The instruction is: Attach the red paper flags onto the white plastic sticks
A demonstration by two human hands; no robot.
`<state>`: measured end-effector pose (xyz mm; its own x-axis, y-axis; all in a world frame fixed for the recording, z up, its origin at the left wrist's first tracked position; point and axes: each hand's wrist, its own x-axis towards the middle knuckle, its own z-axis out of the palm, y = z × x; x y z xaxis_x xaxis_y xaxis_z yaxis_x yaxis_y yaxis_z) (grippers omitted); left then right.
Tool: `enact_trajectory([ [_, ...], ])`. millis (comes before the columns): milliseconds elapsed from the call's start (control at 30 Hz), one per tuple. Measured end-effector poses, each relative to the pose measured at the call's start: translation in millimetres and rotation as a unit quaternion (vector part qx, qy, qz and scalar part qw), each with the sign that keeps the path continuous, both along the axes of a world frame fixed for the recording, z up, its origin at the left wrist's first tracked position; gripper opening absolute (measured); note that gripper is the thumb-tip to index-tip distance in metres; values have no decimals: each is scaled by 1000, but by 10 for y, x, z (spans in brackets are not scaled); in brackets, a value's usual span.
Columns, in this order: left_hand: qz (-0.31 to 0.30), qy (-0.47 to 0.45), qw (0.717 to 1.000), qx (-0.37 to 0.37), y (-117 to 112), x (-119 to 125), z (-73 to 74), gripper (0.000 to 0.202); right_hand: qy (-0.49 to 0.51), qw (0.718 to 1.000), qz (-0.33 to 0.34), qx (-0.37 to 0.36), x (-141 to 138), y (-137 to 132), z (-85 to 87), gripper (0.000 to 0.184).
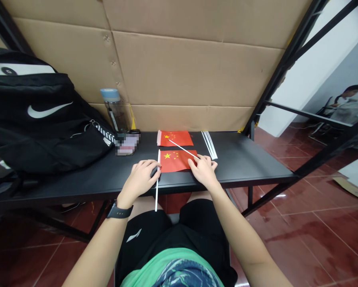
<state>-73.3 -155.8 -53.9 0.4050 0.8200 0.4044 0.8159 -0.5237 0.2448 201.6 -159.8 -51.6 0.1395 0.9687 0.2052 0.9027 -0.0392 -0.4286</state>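
head view: hands (204, 171) hold 2 white sticks (156, 197) at a red flag (180, 163).

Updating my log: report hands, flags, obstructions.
Left hand holding white stick at near flag. Right hand holding second stick. Second stick slants across near flag.

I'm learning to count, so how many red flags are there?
2 that I can see: the near flag is between the left hand and right hand, and the far flag behind it, toward the cardboard. More could be hidden underneath.
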Motion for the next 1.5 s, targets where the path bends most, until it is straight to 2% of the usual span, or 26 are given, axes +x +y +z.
enact_trajectory([
  [267,3,1,1000,-10,-13,5,18,31,-11,1000,8,-5,-45,-32,40,67],
  [433,6,4,1000,-7,-4,4,14,30,-8,1000,19,4,-30,-36,22,68],
  [1100,3,0,1000,-3,2,6,1,29,42,989,34,135,12,2,-119,73],
  [1500,3,-4,1000,-3,2,0,-7,28,94,984,91,119,41,-30,-66,76],
])
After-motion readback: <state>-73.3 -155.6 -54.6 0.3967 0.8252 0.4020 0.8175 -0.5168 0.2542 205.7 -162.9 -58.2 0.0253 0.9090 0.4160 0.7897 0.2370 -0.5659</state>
